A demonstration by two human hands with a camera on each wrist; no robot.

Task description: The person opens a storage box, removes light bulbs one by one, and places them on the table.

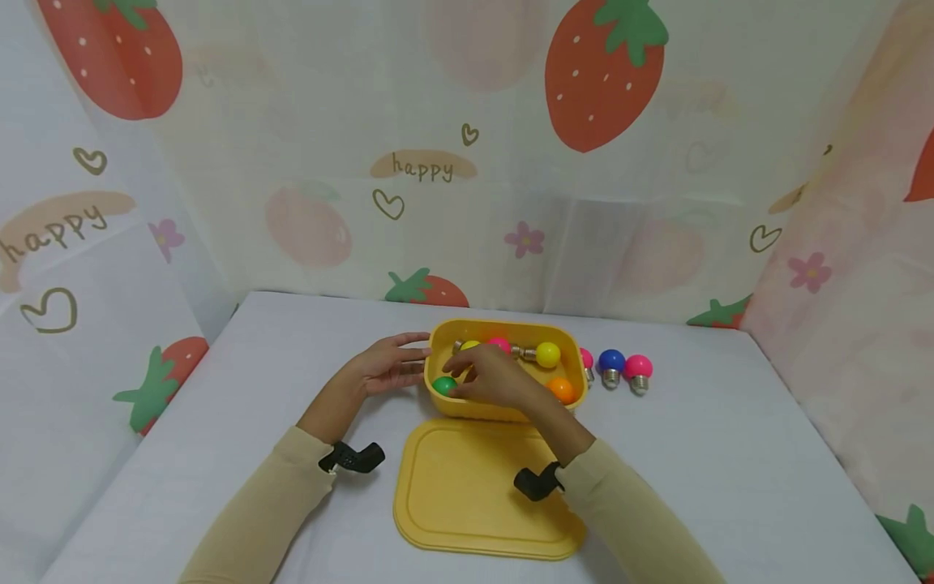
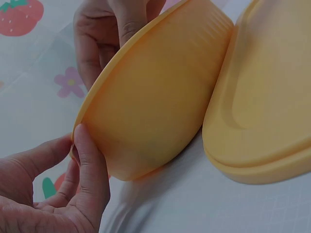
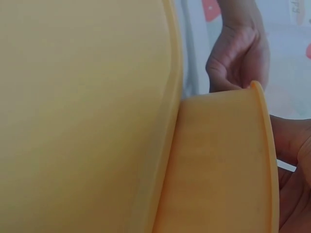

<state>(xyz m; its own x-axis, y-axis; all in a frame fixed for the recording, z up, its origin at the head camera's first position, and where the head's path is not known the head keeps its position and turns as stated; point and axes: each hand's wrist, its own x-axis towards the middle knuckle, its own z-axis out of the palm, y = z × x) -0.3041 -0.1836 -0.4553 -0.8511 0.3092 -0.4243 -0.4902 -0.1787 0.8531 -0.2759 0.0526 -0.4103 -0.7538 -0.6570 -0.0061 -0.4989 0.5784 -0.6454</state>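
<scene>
In the head view a yellow plastic box (image 1: 511, 331) stands uncovered on the table. My left hand (image 1: 387, 365) is at its left end, thumb and fingertips touching the wall and rim from outside. My right hand (image 1: 489, 375) reaches in over the front rim, its curled fingers at a green light bulb (image 1: 444, 386) whose base they hide. Further bulbs lie inside: a yellow one (image 1: 549, 354), a pink one (image 1: 499, 345), an orange one (image 1: 560, 390) and a partly covered yellow one (image 1: 470, 345). The wrist views show mostly the box's outer wall (image 2: 155, 97).
The yellow lid (image 1: 474, 487) lies flat on the white table (image 1: 730, 470), just in front of the box. Right of the box are a blue bulb (image 1: 611, 362), a pink bulb (image 1: 639, 367) and another pink bulb (image 1: 587, 358) partly behind it. Printed cloth walls (image 1: 438, 81) enclose the table.
</scene>
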